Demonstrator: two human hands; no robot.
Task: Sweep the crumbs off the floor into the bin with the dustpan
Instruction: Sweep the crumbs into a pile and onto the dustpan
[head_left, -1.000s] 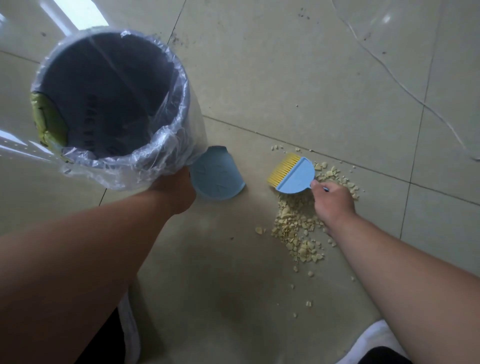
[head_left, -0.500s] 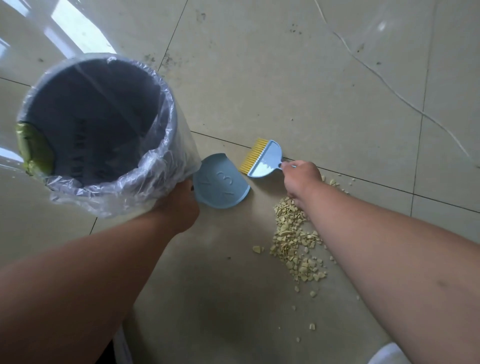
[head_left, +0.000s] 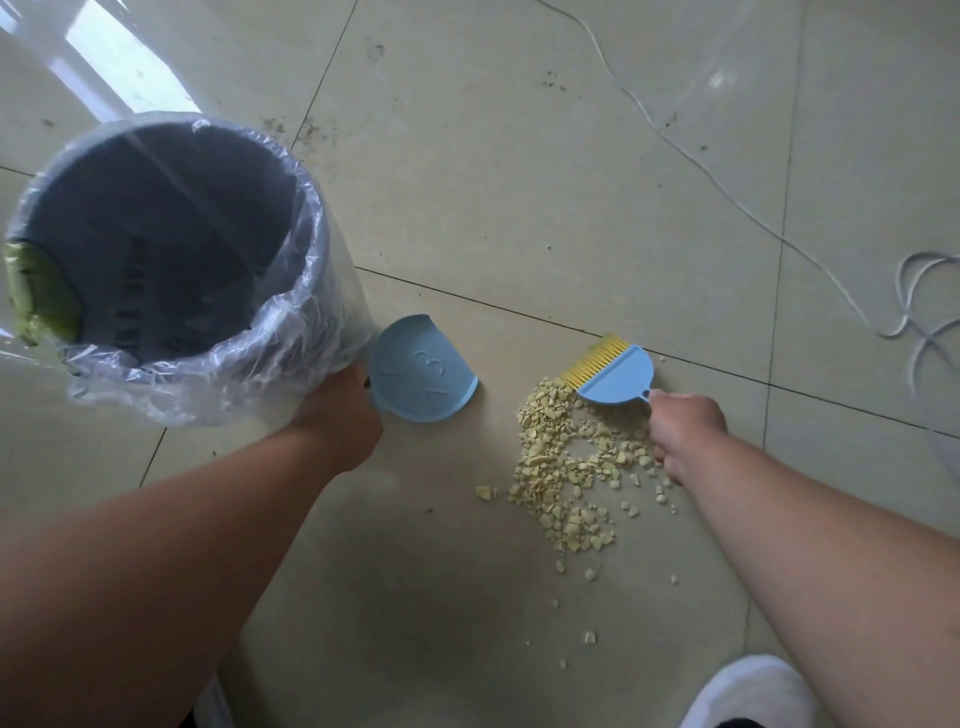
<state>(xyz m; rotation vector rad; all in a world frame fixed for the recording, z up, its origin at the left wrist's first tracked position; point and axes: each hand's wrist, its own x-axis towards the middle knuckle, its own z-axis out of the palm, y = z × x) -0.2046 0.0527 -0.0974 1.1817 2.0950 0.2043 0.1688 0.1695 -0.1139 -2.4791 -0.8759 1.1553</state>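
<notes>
My small blue brush with yellow bristles (head_left: 613, 375) is back at the crumbs.
Right hand (head_left: 684, 427) grips its handle, swung right to the pale yellow crumb pile's (head_left: 566, 467) far edge; left hand (head_left: 337, 421) grips the round blue plastic dustpan (head_left: 423, 382) (beside the bag-lined grey bin (head_left: 171, 260)).

The left hand (head_left: 335, 415) holds the blue dustpan (head_left: 423, 371) by its near end, the pan lying on the tiled floor (head_left: 519, 182) just right of the grey bin (head_left: 156, 254), which is lined with a clear plastic bag (head_left: 249, 374) (something green sits at its left rim). The right hand (head_left: 685, 428) grips the handle of a small blue brush (head_left: 615, 376), its yellow bristles at the upper edge of a heap of pale yellow crumbs (head_left: 561, 467). The dustpan and crumbs lie apart. A white cord (head_left: 727, 192) trails across the tiles at right, and a white shoe (head_left: 753, 691) shows at the bottom.
</notes>
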